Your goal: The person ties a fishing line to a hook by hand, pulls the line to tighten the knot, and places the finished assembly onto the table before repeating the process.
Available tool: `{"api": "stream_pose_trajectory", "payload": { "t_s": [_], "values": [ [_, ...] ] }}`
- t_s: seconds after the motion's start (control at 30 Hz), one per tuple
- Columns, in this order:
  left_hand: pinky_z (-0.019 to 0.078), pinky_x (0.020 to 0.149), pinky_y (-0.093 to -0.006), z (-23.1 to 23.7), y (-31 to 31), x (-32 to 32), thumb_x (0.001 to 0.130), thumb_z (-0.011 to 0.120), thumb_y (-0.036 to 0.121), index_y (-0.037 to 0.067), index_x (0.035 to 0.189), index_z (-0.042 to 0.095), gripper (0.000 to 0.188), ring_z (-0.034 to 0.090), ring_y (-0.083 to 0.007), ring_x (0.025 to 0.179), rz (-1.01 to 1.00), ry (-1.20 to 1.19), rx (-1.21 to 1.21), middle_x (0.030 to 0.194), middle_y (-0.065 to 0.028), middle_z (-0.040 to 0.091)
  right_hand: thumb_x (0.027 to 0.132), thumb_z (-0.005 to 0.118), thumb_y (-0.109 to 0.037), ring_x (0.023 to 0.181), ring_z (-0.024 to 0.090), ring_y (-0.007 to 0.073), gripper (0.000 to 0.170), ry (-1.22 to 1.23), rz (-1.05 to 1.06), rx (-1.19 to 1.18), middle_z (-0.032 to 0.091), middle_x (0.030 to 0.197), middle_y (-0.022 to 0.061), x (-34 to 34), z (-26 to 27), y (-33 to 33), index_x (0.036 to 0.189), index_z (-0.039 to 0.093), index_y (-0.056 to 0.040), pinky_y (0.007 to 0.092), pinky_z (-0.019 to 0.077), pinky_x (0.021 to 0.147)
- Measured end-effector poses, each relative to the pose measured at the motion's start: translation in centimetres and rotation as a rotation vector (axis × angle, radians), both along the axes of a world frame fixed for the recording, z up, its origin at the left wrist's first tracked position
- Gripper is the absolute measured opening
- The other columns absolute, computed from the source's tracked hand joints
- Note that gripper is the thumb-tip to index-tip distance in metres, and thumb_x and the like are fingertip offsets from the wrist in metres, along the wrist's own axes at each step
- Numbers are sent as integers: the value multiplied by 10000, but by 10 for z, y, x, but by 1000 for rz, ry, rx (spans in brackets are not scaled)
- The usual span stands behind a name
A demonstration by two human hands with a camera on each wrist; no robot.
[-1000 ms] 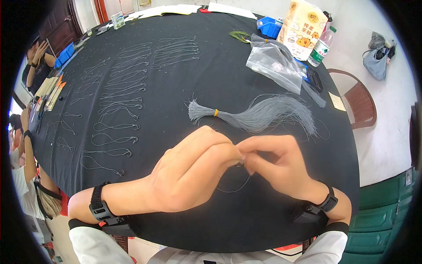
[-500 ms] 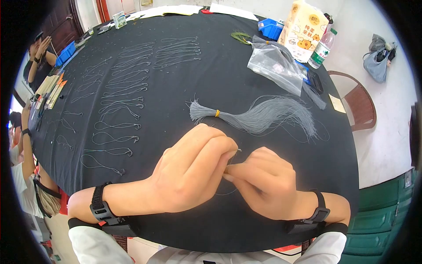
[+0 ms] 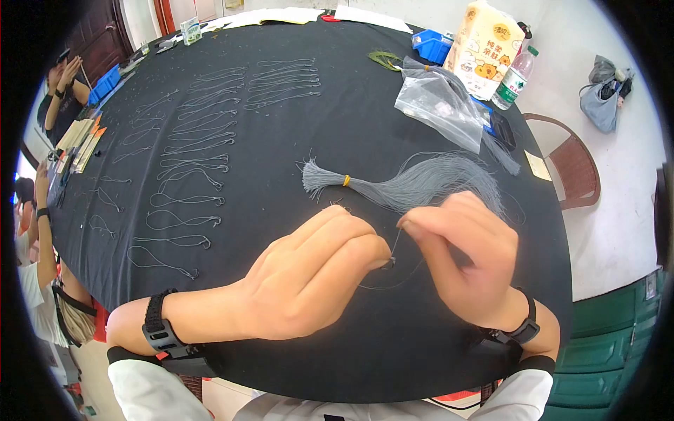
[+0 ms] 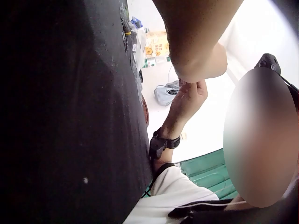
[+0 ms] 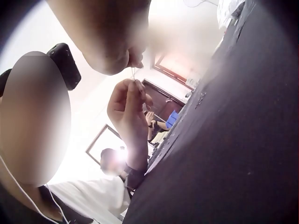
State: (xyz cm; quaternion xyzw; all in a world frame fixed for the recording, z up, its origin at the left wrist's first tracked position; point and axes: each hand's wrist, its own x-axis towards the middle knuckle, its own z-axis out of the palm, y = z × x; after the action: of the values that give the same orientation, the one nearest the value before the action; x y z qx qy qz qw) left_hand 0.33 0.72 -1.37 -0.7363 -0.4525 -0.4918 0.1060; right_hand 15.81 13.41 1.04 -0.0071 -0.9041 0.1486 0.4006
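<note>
My left hand (image 3: 316, 274) pinches a small dark hook-like piece (image 3: 390, 264) between thumb and forefinger at the middle front of the table. Up and to its right, my right hand (image 3: 467, 252) pinches a thin grey line (image 3: 397, 242) that runs taut between the two hands. A slack loop of the line curves below them. In the right wrist view, strands (image 5: 133, 73) span the short space between the fingertips of both hands. Just behind lies a bundle of grey line (image 3: 414, 186), tied with a yellow band (image 3: 347, 180).
Rows of looped lines (image 3: 186, 221) with small dark ends lie on the black tablecloth (image 3: 302, 372) at left. At back right are a plastic bag (image 3: 439, 105), a tissue pack (image 3: 484, 49), a water bottle (image 3: 514, 78) and a blue bin (image 3: 432, 46). Other people sit at far left.
My right hand came in low against the left hand, then moved up and to the right, drawing the line out. The left hand has stayed nearly in place.
</note>
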Motion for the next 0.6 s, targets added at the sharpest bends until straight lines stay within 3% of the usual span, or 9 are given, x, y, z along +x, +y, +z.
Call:
{"api": "stream_pose_trajectory", "payload": {
  "t_s": [0.1, 0.2, 0.3, 0.47, 0.57, 0.6],
  "values": [
    [453, 533, -304, 0, 1, 0, 671, 687, -145, -67, 875, 604, 234, 574, -243, 647, -4, -20, 18, 803, -155, 579, 777, 663, 32, 563, 560, 156, 93, -142, 34, -327, 653, 725, 88, 0, -5, -1, 861, 681, -4, 266, 443, 553],
    [450, 529, -291, -1, 2, 0, 693, 677, -152, -58, 877, 603, 220, 577, -229, 649, 1, -47, 20, 808, -151, 585, 822, 643, 0, 612, 579, 94, 95, -316, 106, -838, 679, 774, 73, -1, -12, -3, 901, 692, 17, 235, 458, 572],
    [443, 517, -266, -3, 1, 0, 716, 656, -161, -53, 876, 600, 201, 574, -202, 645, 30, -76, -2, 813, -140, 593, 847, 620, -11, 646, 585, 70, 123, -372, 264, -1023, 680, 785, 57, -3, -21, -3, 937, 696, 26, 225, 467, 589],
    [432, 498, -241, -4, 1, 0, 737, 640, -156, -51, 871, 596, 176, 560, -169, 633, 66, -96, -25, 811, -128, 599, 842, 623, -22, 618, 599, 94, 128, -290, 316, -1099, 679, 767, 71, -1, -30, -20, 933, 703, 18, 242, 476, 582],
    [429, 494, -242, -4, -1, 1, 740, 639, -150, -52, 873, 597, 170, 556, -170, 627, 91, -86, -47, 804, -129, 596, 812, 641, -4, 626, 620, 140, 111, -320, 244, -807, 678, 765, 99, 2, -28, -22, 901, 707, 3, 263, 486, 596],
    [428, 494, -244, -3, -1, 1, 740, 638, -148, -52, 874, 597, 170, 555, -173, 625, 99, -82, -59, 802, -129, 595, 771, 664, 19, 613, 602, 193, 96, -253, 221, -640, 635, 712, 101, 1, -29, -24, 857, 691, -13, 294, 470, 592]
  ]
}}
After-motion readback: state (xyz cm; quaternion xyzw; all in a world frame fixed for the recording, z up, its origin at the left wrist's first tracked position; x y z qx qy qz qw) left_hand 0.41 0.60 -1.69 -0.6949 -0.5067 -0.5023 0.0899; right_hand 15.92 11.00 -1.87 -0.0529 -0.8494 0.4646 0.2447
